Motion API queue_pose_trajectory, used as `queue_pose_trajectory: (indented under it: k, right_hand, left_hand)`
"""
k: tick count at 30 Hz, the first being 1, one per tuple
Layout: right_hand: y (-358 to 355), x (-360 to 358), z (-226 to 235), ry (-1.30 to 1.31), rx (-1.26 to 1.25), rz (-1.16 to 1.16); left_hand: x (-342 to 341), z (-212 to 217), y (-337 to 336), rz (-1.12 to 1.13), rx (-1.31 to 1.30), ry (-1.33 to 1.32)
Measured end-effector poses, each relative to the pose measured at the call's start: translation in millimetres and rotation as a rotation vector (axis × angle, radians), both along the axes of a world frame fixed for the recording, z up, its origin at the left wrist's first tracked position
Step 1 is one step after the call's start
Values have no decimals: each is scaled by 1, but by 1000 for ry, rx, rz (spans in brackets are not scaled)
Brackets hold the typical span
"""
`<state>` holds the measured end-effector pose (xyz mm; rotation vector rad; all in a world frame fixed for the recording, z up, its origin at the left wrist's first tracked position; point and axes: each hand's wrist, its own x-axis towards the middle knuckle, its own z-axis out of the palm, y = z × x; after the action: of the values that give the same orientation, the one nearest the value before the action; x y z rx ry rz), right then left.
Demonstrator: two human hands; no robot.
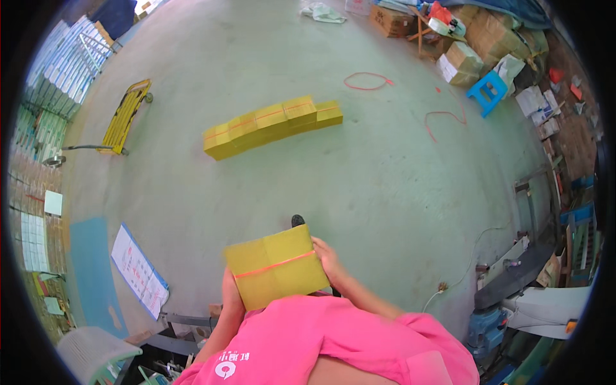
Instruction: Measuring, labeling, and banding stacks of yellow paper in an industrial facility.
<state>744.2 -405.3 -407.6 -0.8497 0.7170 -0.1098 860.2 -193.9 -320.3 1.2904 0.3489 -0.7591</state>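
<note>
Here both hands, left (230,290) and right (327,258), clasp the yellow bundle (276,266) between them at its sides.

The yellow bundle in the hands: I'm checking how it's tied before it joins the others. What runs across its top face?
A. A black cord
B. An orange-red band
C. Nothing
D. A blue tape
B: an orange-red band crosses the top of the yellow bundle, which the left hand and right hand hold by its sides.
</note>
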Motion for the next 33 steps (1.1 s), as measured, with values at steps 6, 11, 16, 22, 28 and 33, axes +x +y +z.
queue_pose_trajectory:
  k: [6, 11, 16, 22, 28, 33]
  right_hand:
    - [-180, 94, -18, -18, -150, -76]
    - [-314, 164, 7, 49, -97, -236]
    - [-471, 225, -43, 91, 12, -276]
    - [-629, 313, -141, 145, 80, -221]
    - [-725, 380, -250, 312, 79, -189]
    - [-767, 452, -352, 222, 62, -160]
  left_hand:
    - [127, -23, -184, -147, -62, 30]
    - [220, -27, -347, -243, -37, 31]
    - [296, -96, -500, -351, -86, 130]
    - [363, -211, -632, -473, -4, -103]
    - [454, -288, -750, -618, -2, 130]
    - [515, -407, -790, -547, 178, 217]
